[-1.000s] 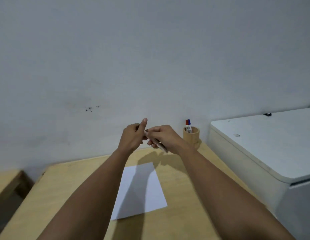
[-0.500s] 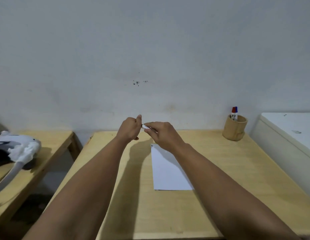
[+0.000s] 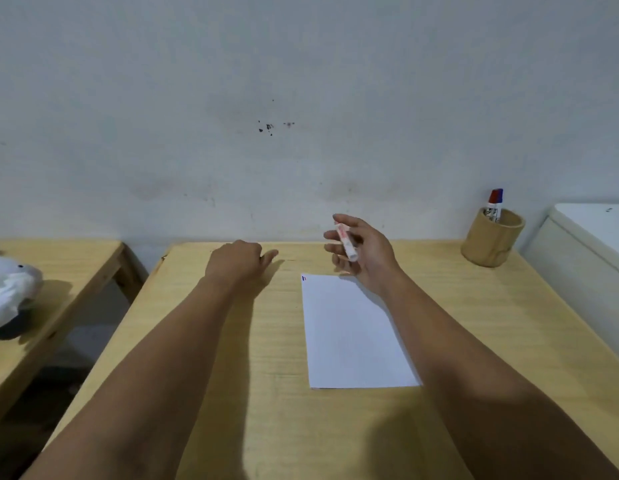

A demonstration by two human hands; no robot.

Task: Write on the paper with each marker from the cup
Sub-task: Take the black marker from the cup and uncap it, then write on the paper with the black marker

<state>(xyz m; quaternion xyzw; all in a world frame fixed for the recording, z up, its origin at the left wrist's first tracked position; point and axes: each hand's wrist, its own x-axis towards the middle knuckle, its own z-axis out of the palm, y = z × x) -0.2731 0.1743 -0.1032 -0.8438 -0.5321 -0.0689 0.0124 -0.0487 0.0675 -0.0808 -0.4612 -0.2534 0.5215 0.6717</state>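
A person's two bare forearms reach over a light wooden table [image 3: 474, 341] set against a pale wall [image 3: 301, 81]. The right hand [image 3: 365, 252] is raised above the far edge of the paper [image 3: 353, 334], fingers loosely spread, with a white marker [image 3: 346, 242] held across them, its barrel slanting from upper left to lower right; which end carries the cap cannot be told. The left hand [image 3: 237, 263] rests near the table's far edge, well left of the paper, curled into a loose fist with the thumb pointing right; whether it encloses anything cannot be told. The paper lies flat in portrait position between the forearms, with small blue and red marks [image 3: 303, 278] at its far left corner. A wooden cup [image 3: 491, 242] stands at the far right of the table, holding two markers [image 3: 495, 202] with red and blue caps. A white cabinet [image 3: 592, 244] adjoins the table on the right; a second wooden table [image 3: 58, 265] on the left bears a white object [image 3: 10, 292]
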